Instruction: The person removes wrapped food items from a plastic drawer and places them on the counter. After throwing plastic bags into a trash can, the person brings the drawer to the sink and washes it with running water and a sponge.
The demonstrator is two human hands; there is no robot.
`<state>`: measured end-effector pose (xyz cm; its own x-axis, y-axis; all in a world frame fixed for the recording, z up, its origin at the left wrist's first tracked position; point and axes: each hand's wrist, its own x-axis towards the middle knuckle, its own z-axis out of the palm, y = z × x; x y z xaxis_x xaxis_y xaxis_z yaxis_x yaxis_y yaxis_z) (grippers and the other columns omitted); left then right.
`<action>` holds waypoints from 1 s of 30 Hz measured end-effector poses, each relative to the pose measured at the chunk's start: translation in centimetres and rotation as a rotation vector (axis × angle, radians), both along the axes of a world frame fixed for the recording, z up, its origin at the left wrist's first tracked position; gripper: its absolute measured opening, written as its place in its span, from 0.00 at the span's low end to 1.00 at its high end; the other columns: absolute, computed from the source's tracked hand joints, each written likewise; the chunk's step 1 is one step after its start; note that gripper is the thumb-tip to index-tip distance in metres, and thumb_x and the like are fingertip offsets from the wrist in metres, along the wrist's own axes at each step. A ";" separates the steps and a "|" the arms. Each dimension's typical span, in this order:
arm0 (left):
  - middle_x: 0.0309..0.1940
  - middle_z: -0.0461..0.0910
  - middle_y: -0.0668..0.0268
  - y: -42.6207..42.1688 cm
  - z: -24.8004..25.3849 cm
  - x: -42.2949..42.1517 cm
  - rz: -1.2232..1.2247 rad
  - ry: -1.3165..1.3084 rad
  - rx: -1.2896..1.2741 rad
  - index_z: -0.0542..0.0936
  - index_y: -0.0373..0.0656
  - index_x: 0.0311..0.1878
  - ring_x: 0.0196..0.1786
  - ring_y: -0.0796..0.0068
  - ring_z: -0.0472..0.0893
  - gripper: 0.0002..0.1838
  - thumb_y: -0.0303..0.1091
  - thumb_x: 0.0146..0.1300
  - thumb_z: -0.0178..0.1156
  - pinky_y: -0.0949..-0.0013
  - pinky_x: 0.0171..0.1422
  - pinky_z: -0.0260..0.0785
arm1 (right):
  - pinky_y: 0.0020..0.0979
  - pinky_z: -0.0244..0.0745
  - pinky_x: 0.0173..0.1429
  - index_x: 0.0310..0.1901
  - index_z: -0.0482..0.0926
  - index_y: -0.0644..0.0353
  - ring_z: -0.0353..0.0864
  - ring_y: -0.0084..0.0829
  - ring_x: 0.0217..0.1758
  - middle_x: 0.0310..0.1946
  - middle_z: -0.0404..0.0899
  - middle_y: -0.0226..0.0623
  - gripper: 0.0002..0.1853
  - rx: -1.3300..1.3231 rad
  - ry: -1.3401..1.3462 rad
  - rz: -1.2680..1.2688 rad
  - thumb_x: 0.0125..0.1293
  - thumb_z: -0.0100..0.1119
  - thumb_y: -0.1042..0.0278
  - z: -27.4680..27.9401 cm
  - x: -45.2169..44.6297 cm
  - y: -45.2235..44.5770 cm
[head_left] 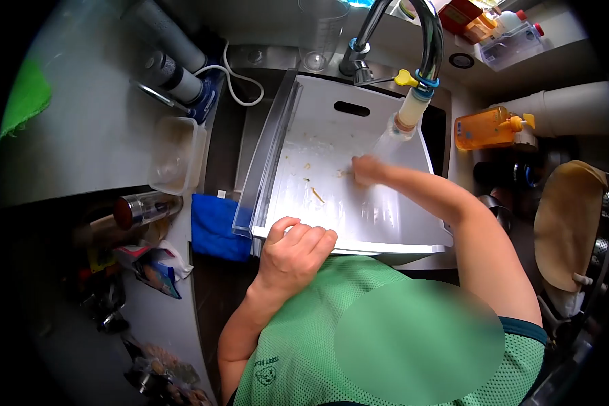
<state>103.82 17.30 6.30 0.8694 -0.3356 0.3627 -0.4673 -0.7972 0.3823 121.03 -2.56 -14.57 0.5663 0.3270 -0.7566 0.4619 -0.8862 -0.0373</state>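
Note:
A white plastic drawer (304, 145) with a clear front panel along its left side and an oval slot at its far end lies tilted across the sink. My left hand (298, 254) is closed over its near rim, thumb toward the inside. Inside the drawer, my right hand (368, 171) is at or near the wet bottom, smeared by motion, so its fingers cannot be made out. Yellowish-brown scraps (317, 195) stick to the bottom to its left. Above the right hand hangs the tap's filter nozzle (411, 111), with what looks like water coming out.
The chrome tap (432, 40) arches over the drawer. A blue cloth (218, 227) hangs left of it, below a clear plastic container (176, 155). An orange pump bottle (484, 128) lies at the right. A clear measuring cup (318, 37) stands behind the sink.

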 end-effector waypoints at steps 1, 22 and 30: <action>0.25 0.75 0.76 0.0 -0.1 0.1 0.006 -0.005 0.007 0.75 0.50 0.33 0.29 0.79 0.74 0.17 0.33 0.36 0.67 0.69 0.49 0.62 | 0.40 0.71 0.45 0.43 0.73 0.60 0.77 0.47 0.42 0.36 0.78 0.47 0.16 0.183 0.058 0.061 0.51 0.54 0.69 0.1 -1.0 -0.3; 0.21 0.72 0.71 -0.2 1.0 1.5 -0.032 0.018 0.023 0.75 0.46 0.31 0.27 0.72 0.73 0.15 0.32 0.38 0.67 0.67 0.43 0.62 | 0.36 0.74 0.49 0.44 0.77 0.64 0.79 0.41 0.47 0.43 0.79 0.46 0.25 -0.126 -0.262 -0.584 0.42 0.65 0.62 12.6 3.0 -9.4; 0.21 0.72 0.70 0.0 1.6 2.8 -0.074 0.012 0.077 0.74 0.46 0.30 0.26 0.72 0.73 0.13 0.32 0.39 0.67 0.65 0.44 0.63 | 0.32 0.72 0.34 0.33 0.77 0.66 0.79 0.34 0.30 0.27 0.77 0.44 0.12 -0.047 -0.007 -0.722 0.42 0.53 0.76 7.3 3.7 -12.7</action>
<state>106.65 17.27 7.89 0.8451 -0.4257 0.3233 -0.5219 -0.7878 0.3270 124.73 -15.27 -7.25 0.6334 -0.1629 -0.7565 -0.2393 -0.9709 0.0087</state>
